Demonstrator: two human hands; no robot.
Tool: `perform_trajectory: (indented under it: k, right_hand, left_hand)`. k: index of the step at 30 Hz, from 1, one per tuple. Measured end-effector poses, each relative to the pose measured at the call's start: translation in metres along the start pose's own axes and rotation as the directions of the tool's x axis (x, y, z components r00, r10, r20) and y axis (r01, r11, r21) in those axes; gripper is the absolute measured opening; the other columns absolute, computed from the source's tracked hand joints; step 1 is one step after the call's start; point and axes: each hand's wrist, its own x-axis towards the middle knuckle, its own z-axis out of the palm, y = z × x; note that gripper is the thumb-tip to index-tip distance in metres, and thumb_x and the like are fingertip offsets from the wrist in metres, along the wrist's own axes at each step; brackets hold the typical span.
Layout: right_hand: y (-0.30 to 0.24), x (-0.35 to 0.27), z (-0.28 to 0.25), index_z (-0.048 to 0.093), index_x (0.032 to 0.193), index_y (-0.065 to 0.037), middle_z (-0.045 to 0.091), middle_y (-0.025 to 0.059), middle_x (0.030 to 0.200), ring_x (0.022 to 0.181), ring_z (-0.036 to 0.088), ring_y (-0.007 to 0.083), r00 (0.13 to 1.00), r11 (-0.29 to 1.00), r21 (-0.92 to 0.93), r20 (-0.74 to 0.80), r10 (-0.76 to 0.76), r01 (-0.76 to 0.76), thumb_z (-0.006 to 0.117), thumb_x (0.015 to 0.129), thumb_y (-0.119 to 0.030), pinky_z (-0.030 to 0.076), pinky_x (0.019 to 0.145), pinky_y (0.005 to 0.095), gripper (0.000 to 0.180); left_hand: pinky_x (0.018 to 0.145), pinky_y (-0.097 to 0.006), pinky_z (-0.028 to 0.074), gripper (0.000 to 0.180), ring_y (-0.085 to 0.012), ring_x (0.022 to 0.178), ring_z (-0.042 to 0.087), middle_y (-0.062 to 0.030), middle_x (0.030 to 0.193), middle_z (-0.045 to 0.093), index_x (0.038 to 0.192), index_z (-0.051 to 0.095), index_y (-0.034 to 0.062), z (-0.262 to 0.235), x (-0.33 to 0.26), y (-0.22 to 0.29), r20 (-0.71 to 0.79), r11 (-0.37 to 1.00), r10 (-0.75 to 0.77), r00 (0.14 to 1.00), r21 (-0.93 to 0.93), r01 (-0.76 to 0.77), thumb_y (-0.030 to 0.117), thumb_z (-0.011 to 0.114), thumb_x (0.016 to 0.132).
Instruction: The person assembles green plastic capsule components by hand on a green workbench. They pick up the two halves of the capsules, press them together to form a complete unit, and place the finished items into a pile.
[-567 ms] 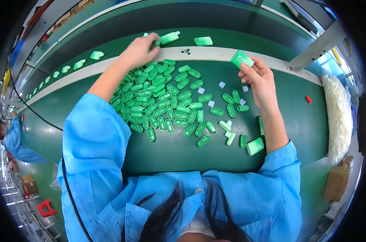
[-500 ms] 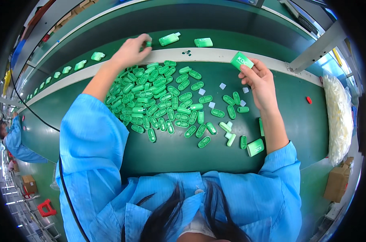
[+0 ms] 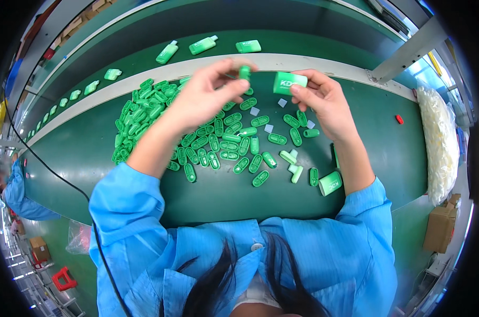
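My left hand [image 3: 210,95] is raised over the right part of the heap, slightly blurred, with a small green end cap [image 3: 244,73] pinched at its fingertips. Just to the right, my right hand [image 3: 324,98] grips a flat green casing [image 3: 288,83] with white lettering, held level with the cap and apart from it. Beneath both hands lies a big heap of oval green caps [image 3: 139,113], thinning into loose single ones. Small pale square pads [image 3: 268,128], light-green mouthpieces [image 3: 295,173] and another green casing [image 3: 330,183] lie near my right forearm.
Beyond a white rail [image 3: 282,64], a green belt carries several green devices [image 3: 202,45] in a line curving left. A metal post [image 3: 408,50] rises at right, beside a clear bag of pale pieces [image 3: 443,148]. A red piece [image 3: 399,119] lies on the table. Another person [image 3: 23,195] sits far left.
My left hand has come right and nearer from the rail, bringing the cap close to the casing. My right hand has shifted slightly left. A device now shows where my left hand was.
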Motion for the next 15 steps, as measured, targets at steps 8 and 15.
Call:
perform_trajectory:
  k: [8,15]
  right_hand:
    - [0.000,0.004,-0.006,0.058,0.105,0.002,0.065,0.0057,0.091,0.076,0.059,0.0078,1.000,0.987,-0.159,-0.012,-0.004,0.002,0.066,0.083,-0.013,0.043,0.059,0.0199,0.028]
    - [0.010,0.005,-0.004,0.056,0.106,0.004,0.065,0.0087,0.091,0.077,0.062,0.0120,0.999,0.999,-0.026,-0.036,0.029,-0.030,0.064,0.084,-0.008,0.051,0.067,0.0227,0.027]
  left_hand:
    - [0.084,-0.027,0.048,0.034,-0.0125,0.093,0.058,-0.0055,0.106,0.061,0.119,0.054,0.0001,0.036,0.028,-0.029,-0.035,0.968,0.016,0.999,-0.250,-0.024,0.014,0.059,0.089]
    - [0.078,-0.024,0.049,0.033,-0.0097,0.086,0.060,-0.0058,0.099,0.064,0.116,0.058,-0.0021,0.039,0.031,-0.036,-0.075,0.983,0.006,0.997,-0.184,-0.020,0.012,0.062,0.086]
